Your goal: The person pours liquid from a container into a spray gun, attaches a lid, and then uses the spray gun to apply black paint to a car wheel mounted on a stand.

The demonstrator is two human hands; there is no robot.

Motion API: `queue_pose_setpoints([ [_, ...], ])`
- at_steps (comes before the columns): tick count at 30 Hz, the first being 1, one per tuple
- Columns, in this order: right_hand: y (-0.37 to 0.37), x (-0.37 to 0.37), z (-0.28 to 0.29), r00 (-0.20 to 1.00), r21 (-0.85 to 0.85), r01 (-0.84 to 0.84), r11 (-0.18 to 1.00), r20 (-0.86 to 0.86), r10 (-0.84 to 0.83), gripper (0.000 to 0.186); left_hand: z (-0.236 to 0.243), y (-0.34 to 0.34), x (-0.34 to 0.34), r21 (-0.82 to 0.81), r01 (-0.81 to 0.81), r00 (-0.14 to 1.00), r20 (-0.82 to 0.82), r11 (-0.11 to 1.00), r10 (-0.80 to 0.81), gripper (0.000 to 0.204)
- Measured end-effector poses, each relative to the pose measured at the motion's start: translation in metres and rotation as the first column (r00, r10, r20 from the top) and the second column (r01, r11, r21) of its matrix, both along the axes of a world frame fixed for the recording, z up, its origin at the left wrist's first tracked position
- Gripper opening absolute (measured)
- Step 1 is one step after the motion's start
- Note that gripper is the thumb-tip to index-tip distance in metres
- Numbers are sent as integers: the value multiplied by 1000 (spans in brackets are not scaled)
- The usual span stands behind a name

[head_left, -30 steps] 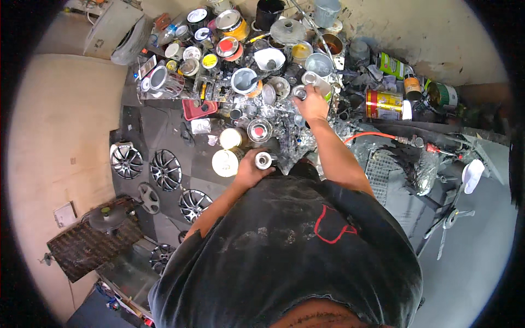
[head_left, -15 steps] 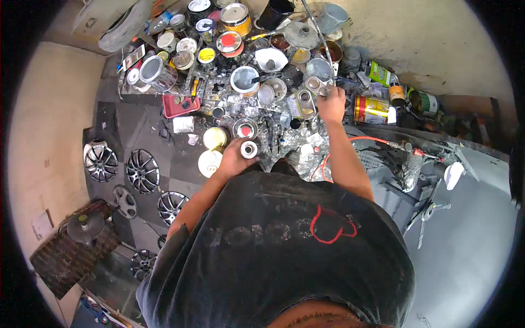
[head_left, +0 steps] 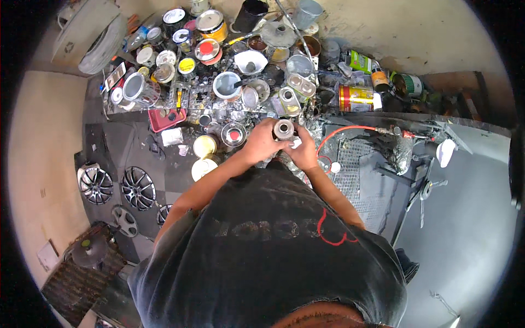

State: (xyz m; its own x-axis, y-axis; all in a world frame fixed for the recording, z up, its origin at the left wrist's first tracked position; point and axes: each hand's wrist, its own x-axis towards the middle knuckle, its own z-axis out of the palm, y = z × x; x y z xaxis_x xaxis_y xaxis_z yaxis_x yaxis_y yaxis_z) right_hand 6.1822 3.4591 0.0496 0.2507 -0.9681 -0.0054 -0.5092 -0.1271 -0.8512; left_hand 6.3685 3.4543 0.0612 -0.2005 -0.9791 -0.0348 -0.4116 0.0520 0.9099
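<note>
In front of my chest, above the near edge of the cluttered bench, both hands are closed around a small round can [head_left: 284, 129] with a metallic top and a hole in its middle. My left hand [head_left: 263, 143] grips its left side. My right hand [head_left: 304, 152] is closed against its right side, where a bit of white [head_left: 296, 142] shows by the fingers; its kind is unclear. Just beyond the can stands an opened rectangular tin [head_left: 289, 102]. To the left of my left hand sits a round tin with a red centre [head_left: 234, 135].
Paint cans, tubs and a grey-filled bucket [head_left: 227, 86] crowd the bench. A red tray [head_left: 167, 119] lies at its left edge, a gold tin [head_left: 358, 98] to the right. An orange hose [head_left: 350, 128] curves at right. Wheel rims [head_left: 138, 188] lie on the floor at left.
My right hand has come back from the cans on the bench to meet the left. My left hand has moved right, and both now hold the can. The view has shifted slightly.
</note>
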Motion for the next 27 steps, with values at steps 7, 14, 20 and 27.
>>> queue_pose_setpoints([
  [7, -30, -26, -17, 983, -25, 174, 984, 63, -172, 66, -42, 4, -1, 306, -120, 893, -381, 944, 237, 49],
  [14, -83, -43, -7, 934, -196, 137, 971, -301, -192, 57, -72, 54, 47, 534, -134, 936, -210, 835, 284, 50],
  [20, -108, -43, -22, 878, -140, 121, 983, -446, -172, 56, -71, 89, 62, 546, -227, 924, -140, 806, 355, 50],
  [27, -117, -40, -33, 832, -130, 91, 987, -535, -147, 57, -66, 88, 66, 624, -282, 879, -136, 729, 456, 49],
])
